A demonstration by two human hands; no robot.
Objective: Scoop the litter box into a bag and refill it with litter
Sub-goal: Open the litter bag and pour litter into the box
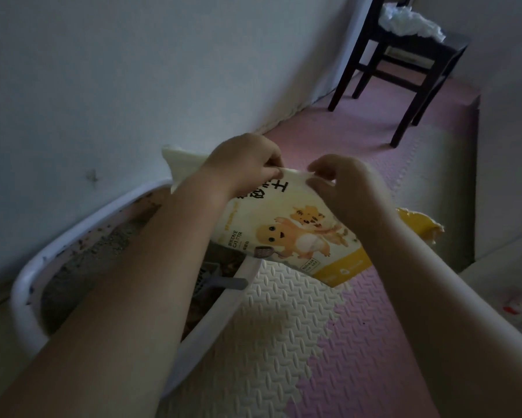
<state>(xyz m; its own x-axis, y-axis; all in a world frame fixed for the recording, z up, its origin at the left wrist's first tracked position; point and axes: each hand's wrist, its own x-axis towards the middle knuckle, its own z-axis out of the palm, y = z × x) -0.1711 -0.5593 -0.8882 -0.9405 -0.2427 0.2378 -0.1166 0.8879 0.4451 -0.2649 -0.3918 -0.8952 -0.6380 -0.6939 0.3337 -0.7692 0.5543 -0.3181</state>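
A cream and yellow cat litter bag point(286, 233) with cartoon animals printed on it is held over the near end of the litter box. My left hand point(247, 164) pinches the bag's top edge on the left, and my right hand point(338, 182) pinches the same edge on the right. The white litter box point(72, 236) lies along the wall at the left, with grey litter point(103, 251) inside it. A grey scoop point(220, 282) lies in the box with its handle reaching toward the rim. My left forearm hides much of the box's inside.
A dark wooden chair point(404, 64) with a crumpled white bag point(410, 22) on its seat stands at the back right. Pink and cream foam floor mats point(298, 327) cover the floor. A white wall point(133, 70) runs along the left. Something white with red marks shows at the right edge point(519, 309).
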